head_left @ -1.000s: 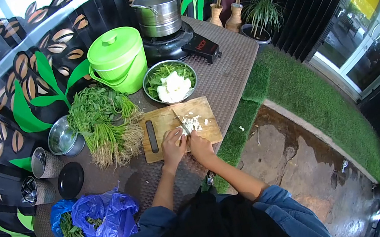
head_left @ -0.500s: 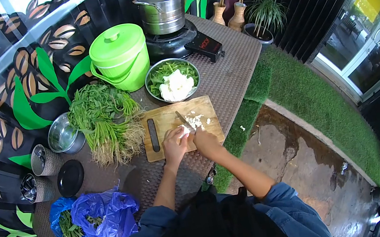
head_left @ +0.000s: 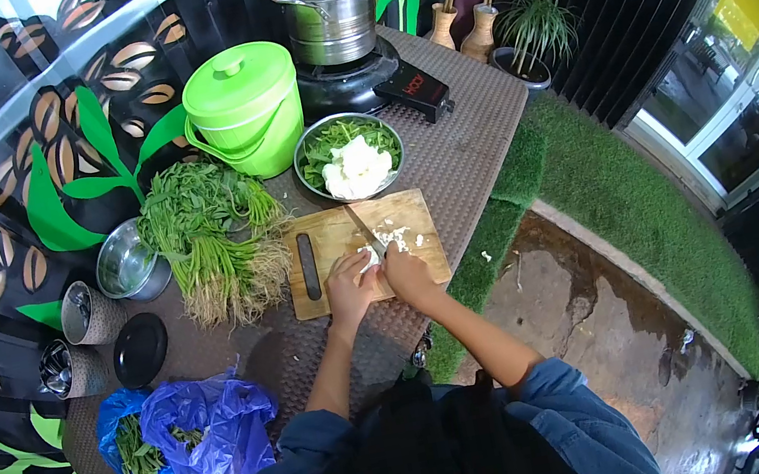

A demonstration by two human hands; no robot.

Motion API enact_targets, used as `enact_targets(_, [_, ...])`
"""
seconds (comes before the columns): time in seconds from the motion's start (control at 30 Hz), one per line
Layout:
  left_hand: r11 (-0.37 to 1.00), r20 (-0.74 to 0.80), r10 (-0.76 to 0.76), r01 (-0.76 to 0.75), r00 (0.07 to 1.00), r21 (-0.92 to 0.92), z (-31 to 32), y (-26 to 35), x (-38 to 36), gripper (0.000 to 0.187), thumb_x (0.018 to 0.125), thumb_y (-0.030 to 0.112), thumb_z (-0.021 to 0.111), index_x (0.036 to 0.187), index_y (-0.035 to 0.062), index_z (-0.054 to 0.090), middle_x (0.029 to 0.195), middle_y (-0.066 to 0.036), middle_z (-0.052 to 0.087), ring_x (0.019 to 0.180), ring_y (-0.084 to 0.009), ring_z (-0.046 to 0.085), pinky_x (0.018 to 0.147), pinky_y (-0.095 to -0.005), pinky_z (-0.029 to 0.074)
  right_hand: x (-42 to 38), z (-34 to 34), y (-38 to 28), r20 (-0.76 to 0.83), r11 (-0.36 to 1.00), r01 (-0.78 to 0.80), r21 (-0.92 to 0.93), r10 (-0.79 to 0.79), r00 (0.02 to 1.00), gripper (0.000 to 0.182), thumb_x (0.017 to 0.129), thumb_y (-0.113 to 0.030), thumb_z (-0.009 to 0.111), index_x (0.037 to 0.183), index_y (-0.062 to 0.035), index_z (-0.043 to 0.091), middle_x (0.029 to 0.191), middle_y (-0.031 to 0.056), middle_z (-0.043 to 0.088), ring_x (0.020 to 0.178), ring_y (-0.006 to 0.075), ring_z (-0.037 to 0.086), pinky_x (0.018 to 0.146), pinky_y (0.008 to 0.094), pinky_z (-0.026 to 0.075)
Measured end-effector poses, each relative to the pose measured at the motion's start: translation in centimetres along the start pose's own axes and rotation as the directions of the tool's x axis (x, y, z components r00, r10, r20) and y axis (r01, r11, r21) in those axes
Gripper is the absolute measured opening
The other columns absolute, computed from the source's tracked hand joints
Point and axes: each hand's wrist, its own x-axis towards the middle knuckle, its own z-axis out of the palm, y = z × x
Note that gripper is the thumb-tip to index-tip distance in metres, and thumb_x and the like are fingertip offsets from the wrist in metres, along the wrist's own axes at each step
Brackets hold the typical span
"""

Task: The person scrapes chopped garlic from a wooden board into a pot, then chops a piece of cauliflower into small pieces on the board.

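On a wooden cutting board [head_left: 330,246], my right hand [head_left: 409,277] is closed round the handle of a knife [head_left: 361,225], its blade pointing away from me. My left hand [head_left: 351,288] presses its fingers on a white piece of food [head_left: 370,257], perhaps mushroom, right beside the blade. Chopped white bits [head_left: 396,234] lie scattered to the right of the knife. Just beyond the board stands a metal bowl [head_left: 303,182] holding cut green leaves [head_left: 333,147] and larger white pieces [head_left: 358,170].
Left of the board lies a big bunch of rooted greens [head_left: 212,236]. Behind are a lidded green bucket [head_left: 245,108] and a steel pot [head_left: 332,27] on a gas stove [head_left: 414,89]. An empty metal bowl [head_left: 129,266], black lid [head_left: 141,350] and blue plastic bags [head_left: 216,433] sit leftward.
The knife blade stands slightly steeper and reaches nearer the bowl. Both hands stay in nearly the same place, and the whole view has shifted a little.
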Motion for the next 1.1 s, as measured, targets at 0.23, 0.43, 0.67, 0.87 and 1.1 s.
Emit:
enact_targets(0.23, [0.995, 0.028, -0.076, 0.078, 0.997, -0.061, 0.0, 0.0, 0.1, 0.023, 0.074, 0.007, 0.073, 0.097, 0.0009, 0.072, 0.101, -0.014, 0.069, 0.097, -0.0284, 0.063, 0.087, -0.0351, 0.049, -2.4, -0.7, -0.7, -0.014, 1.0, 0.025, -0.004, -0.025, 1.0, 0.032, 0.094, -0.029, 0.047, 0.098, 0.003, 0.046, 0.077, 0.0277, 0.065, 0.073, 0.0445, 0.065, 0.065, 0.0508, 0.053])
enact_targets(0.43, [0.99, 0.055, -0.125, 0.128, 0.991, -0.055, -0.1, 0.0, 0.3, 0.023, 0.074, 0.007, 0.073, 0.096, 0.0014, 0.072, 0.101, -0.014, 0.069, 0.096, -0.0292, 0.063, 0.086, -0.0357, 0.05, -2.2, 2.8, -0.7, -0.183, 0.99, -0.023, -0.137, -0.003, 0.983, 0.025, 0.094, -0.026, 0.048, 0.092, -0.0015, 0.044, 0.062, 0.018, 0.064, 0.059, 0.0333, 0.068, 0.048, 0.043, 0.055])
enact_targets(0.67, [0.996, 0.045, -0.077, 0.079, 0.996, -0.041, -0.2, 0.0, 0.3, 0.021, 0.075, 0.005, 0.07, 0.096, 0.0007, 0.072, 0.101, -0.013, 0.069, 0.095, -0.0293, 0.063, 0.085, -0.0363, 0.05, -0.3, 3.7, -0.4, -0.156, 0.986, -0.004, -0.169, -0.022, 0.988, 0.024, 0.093, -0.025, 0.049, 0.093, -0.0012, 0.044, 0.07, 0.0199, 0.066, 0.064, 0.0346, 0.069, 0.053, 0.0454, 0.055])
enact_targets(0.87, [0.997, 0.07, -0.07, 0.073, 0.995, -0.034, -0.1, -0.2, 0.1, 0.024, 0.075, 0.004, 0.072, 0.099, 0.0013, 0.071, 0.103, -0.013, 0.069, 0.098, -0.0272, 0.062, 0.087, -0.0345, 0.049, -0.3, -2.2, -0.1, 0.088, 0.993, 0.073, -0.087, -0.066, 0.994, 0.033, 0.091, -0.025, 0.051, 0.101, 0.0058, 0.047, 0.086, 0.0268, 0.066, 0.084, 0.0409, 0.067, 0.071, 0.0462, 0.054])
enact_targets(1.1, [0.986, 0.07, -0.15, 0.154, 0.986, -0.06, 0.2, -0.5, -0.1, 0.024, 0.074, 0.005, 0.073, 0.098, 0.0021, 0.072, 0.103, -0.013, 0.07, 0.098, -0.0261, 0.063, 0.086, -0.0339, 0.049, -3.7, 1.4, -1.0, -0.128, 0.996, -0.001, -0.088, -0.011, 0.992, 0.025, 0.091, -0.019, 0.047, 0.101, 0.0038, 0.047, 0.066, 0.021, 0.065, 0.061, 0.035, 0.068, 0.052, 0.0423, 0.055])
